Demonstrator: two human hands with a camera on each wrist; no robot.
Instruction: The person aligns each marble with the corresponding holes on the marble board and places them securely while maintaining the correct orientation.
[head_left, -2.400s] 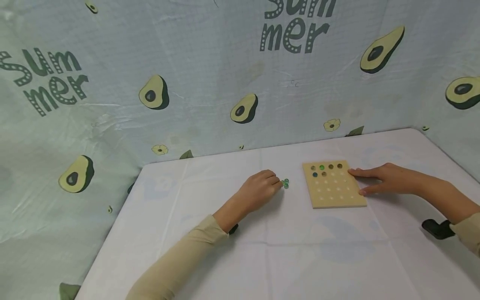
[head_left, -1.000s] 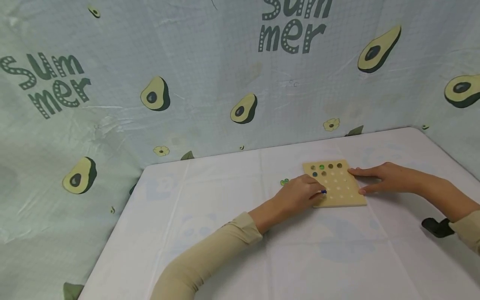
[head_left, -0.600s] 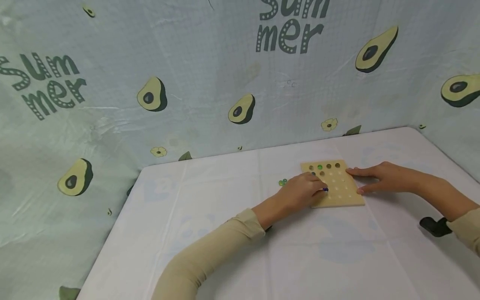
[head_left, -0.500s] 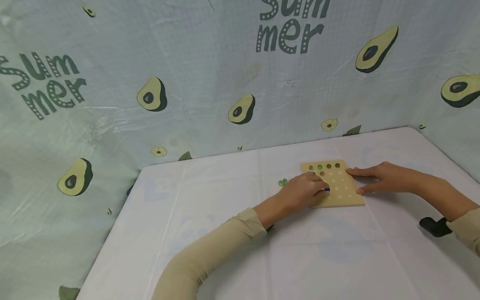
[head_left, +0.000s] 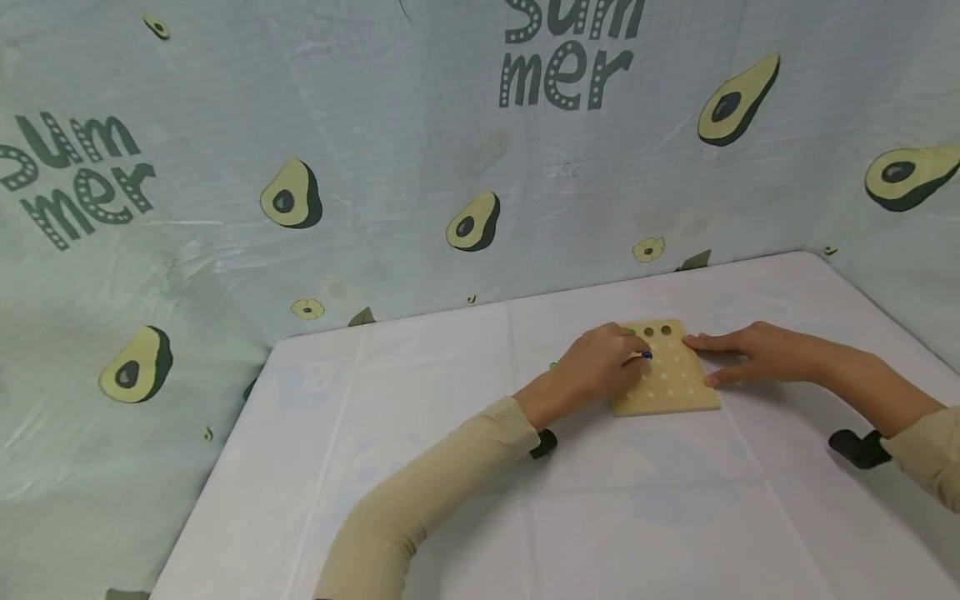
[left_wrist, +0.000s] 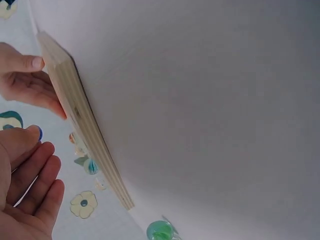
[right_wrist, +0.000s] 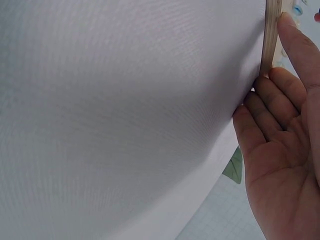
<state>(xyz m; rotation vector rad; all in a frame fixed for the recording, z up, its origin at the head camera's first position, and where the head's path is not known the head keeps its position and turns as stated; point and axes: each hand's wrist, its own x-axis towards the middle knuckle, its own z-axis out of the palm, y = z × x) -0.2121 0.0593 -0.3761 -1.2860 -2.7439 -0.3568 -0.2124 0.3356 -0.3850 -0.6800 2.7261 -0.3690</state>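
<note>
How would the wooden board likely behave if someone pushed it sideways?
The wooden board is probably stiff: its thick edge shows layered wood. Lying flat, it should slide rather than tip, though the right hand touching its edge may limit that.

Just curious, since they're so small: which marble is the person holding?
The blue marble, pinched by the left hand over the board. The other visible marbles sit in the board or, like a green one, lie on the table.

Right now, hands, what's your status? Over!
Left hand pinching blue marble over wooden board. Right hand touching board's right edge. In head view, left hand hides part of board.
</note>
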